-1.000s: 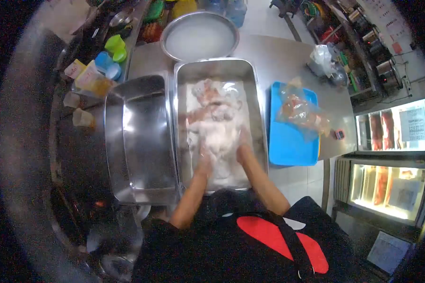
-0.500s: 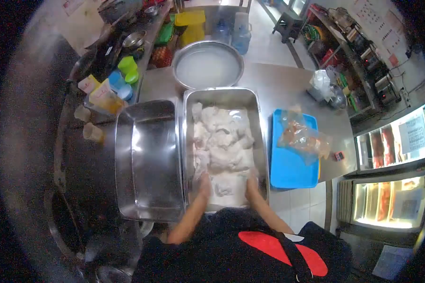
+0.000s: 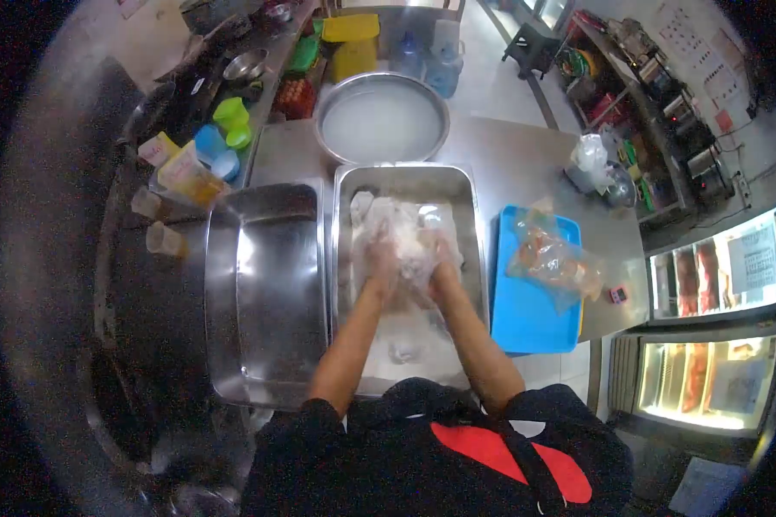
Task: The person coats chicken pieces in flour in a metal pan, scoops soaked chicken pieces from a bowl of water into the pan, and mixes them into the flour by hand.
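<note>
A deep steel pan (image 3: 480, 224) holds lumpy pieces coated in white flour (image 3: 412, 250); what lies under the coating is hidden. Both of my hands are inside it, toward its middle. My left hand (image 3: 382, 258) presses on the pieces from the left, and my right hand (image 3: 441, 265) faces it from the other side. A heap of the floury pieces is gathered between them. Motion blur and flour obscure the fingers. Loose flour (image 3: 403, 349) covers the near end of the pan, where a small lump lies.
A second steel pan (image 3: 280, 302) sits directly left. Beyond stands a round bowl of cloudy liquid (image 3: 382, 121). To the right, a blue tray (image 3: 535, 323) carries a clear plastic bag (image 3: 556, 258), with a small timer (image 3: 618, 295) beside it. Plastic cups (image 3: 165, 239) and containers are at left.
My hands have moved from the pan's near side walls forward to its middle and closer together. The floury pieces have been gathered up between them, leaving mostly loose flour at the near end.
</note>
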Tool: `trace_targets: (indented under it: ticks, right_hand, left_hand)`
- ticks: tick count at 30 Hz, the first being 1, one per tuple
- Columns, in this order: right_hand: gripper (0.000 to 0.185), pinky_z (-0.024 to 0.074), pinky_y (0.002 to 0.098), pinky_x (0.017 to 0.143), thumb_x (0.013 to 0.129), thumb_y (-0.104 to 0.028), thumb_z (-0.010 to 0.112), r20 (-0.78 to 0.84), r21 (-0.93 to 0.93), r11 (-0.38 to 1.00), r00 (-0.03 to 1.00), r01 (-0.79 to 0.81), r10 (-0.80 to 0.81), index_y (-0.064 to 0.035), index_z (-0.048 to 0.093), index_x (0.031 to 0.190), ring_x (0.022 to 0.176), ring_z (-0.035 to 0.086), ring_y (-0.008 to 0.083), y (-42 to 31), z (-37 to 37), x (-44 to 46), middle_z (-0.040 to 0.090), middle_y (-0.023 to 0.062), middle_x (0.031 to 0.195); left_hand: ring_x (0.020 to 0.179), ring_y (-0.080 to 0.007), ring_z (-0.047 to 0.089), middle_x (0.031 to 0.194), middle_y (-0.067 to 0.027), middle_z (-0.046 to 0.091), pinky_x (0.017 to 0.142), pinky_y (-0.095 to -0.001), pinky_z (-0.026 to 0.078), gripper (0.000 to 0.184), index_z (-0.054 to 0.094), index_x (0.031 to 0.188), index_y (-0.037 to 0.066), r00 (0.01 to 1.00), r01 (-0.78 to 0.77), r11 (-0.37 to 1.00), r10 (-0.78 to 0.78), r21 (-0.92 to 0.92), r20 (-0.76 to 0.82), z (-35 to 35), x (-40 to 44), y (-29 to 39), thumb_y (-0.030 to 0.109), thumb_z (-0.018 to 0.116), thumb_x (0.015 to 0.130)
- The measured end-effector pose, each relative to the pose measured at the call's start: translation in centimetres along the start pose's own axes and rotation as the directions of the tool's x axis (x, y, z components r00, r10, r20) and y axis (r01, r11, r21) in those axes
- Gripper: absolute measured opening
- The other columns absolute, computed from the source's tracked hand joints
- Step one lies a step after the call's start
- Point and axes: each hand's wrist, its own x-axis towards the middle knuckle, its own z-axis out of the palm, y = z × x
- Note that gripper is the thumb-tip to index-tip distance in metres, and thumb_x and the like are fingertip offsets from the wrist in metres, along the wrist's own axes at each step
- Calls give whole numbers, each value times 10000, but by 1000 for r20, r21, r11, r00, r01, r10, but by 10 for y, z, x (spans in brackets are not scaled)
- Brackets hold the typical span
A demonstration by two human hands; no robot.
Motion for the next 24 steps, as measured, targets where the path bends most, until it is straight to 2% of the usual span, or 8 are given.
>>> trace_targets:
  ticks: [3, 6, 8, 11, 14, 16, 18, 24]
  right_hand:
    - [328, 414, 317, 889, 918, -241, 401, 38, -447, 873, 980, 192, -196, -82, 468, 1197, 1037, 500, 213, -48, 15, 15, 530, 106, 1118]
    - [328, 389, 322, 917, 899, -191, 401, 381, -905, 42, 852, 422, -358, -55, 471, 1189, 1056, 491, 273, -45, -23, 83, 523, 155, 1122]
    - [425, 353, 339, 947, 886, -308, 368, 385, -915, -208, 902, 345, -195, -43, 466, 1204, 1106, 464, 293, -13, -70, 138, 497, 177, 1178]
    - [436, 285, 346, 1012, 909, -261, 349, -25, -995, 94, 1000, -25, -1, -57, 392, 1293, 1202, 396, 318, -22, -23, 73, 394, 220, 1309]
    - [487, 284, 329, 1011, 898, -287, 395, 110, -980, 185, 975, 74, 192, -68, 348, 1329, 1224, 385, 264, -28, -25, 46, 395, 181, 1327]
    - [485, 268, 301, 1021, 892, -268, 424, 430, -641, 753, 881, 147, 195, -51, 361, 1321, 1222, 386, 204, 45, -143, 95, 440, 105, 1310]
    - [495, 249, 293, 1031, 888, -243, 436, 327, -891, 405, 910, 206, 255, -33, 346, 1326, 1236, 360, 186, 19, -98, 30, 405, 83, 1342]
    - [463, 281, 295, 1014, 921, -287, 352, 45, -757, 653, 998, -1, 54, -32, 375, 1307, 1222, 380, 209, 6, -55, -20, 416, 103, 1329]
  left_hand:
    - [1174, -251, 418, 1230, -182, 476, 996, -304, 285, 496, 430, 1253, 19, 896, 390, 919, -368, -46, 251, -38, 58, -2, 369, 307, 924]
    - [1161, -234, 440, 1219, -161, 502, 990, -293, 300, 474, 460, 1238, 19, 810, 510, 860, -469, -27, 352, -31, 60, -20, 346, 351, 913]
    - [1171, -214, 426, 1242, -130, 487, 998, -291, 291, 449, 460, 1243, 24, 826, 478, 878, -440, -23, 352, -17, 73, -46, 309, 387, 904]
    - [1234, -221, 360, 1312, -115, 425, 1050, -295, 211, 478, 409, 1281, 7, 849, 428, 875, -303, -227, 433, -20, 52, -62, 291, 402, 897]
    - [1250, -234, 340, 1338, -138, 387, 1053, -317, 220, 570, 340, 1317, -4, 748, 615, 732, -423, -294, 512, -11, 18, -41, 356, 421, 882]
    - [1254, -254, 332, 1345, -153, 373, 1052, -337, 224, 594, 329, 1324, 2, 761, 595, 733, -379, -331, 527, 9, 8, -44, 391, 406, 882]
    - [1256, -279, 326, 1349, -167, 363, 1050, -361, 227, 601, 334, 1323, 14, 802, 532, 759, -310, -376, 510, 39, -19, -69, 424, 378, 886]
    - [1306, -294, 228, 1402, -165, 272, 1079, -389, 157, 581, 309, 1330, -1, 689, 670, 722, -518, -173, 506, -84, -36, 120, 416, 240, 931]
